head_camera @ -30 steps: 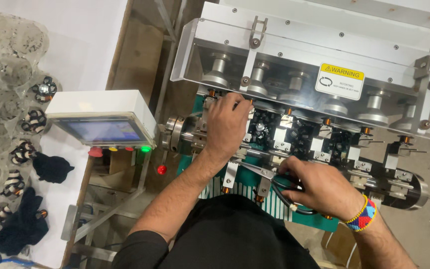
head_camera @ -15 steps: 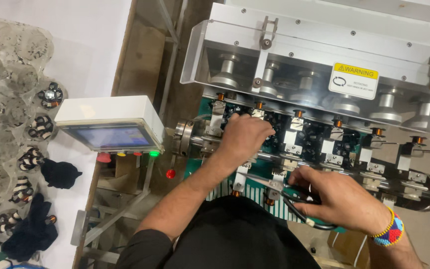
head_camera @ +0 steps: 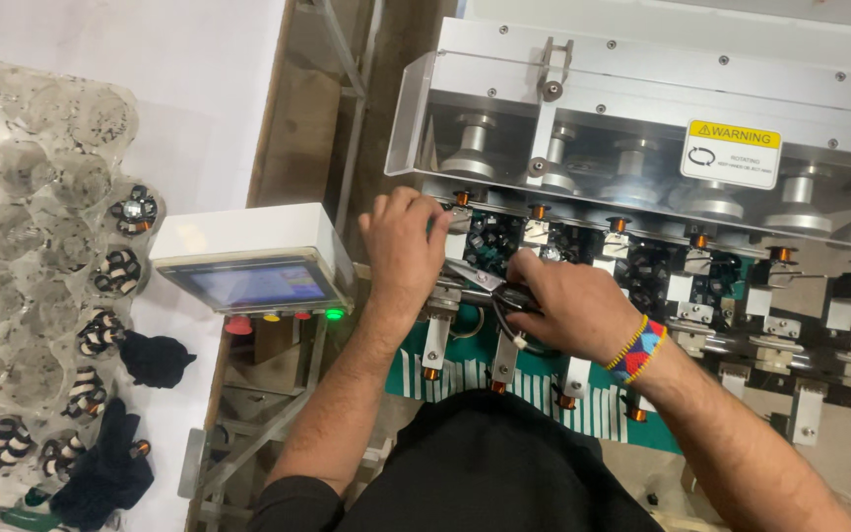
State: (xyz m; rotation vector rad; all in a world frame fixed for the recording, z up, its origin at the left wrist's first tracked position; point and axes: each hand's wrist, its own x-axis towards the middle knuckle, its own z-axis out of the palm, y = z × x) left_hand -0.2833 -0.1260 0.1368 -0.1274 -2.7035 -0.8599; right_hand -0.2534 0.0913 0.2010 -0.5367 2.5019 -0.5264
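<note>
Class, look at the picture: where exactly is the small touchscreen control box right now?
In the head view, the touchscreen control box sits left of centre, just left of the left hand, with the clear plastic tray on the white table further left.

one view only: a camera worn on your head, looking almost straight down over your chest and forearms. it sits close, so your left hand (head_camera: 404, 246) and right hand (head_camera: 565, 305) fill the middle of the frame. the machine (head_camera: 642, 128) with its row of stations runs across the top and right. the small control screen (head_camera: 253, 286) lies left of centre, and the clear tray (head_camera: 22, 227) of small parts takes the far left edge. no second view shares this scene.
</note>
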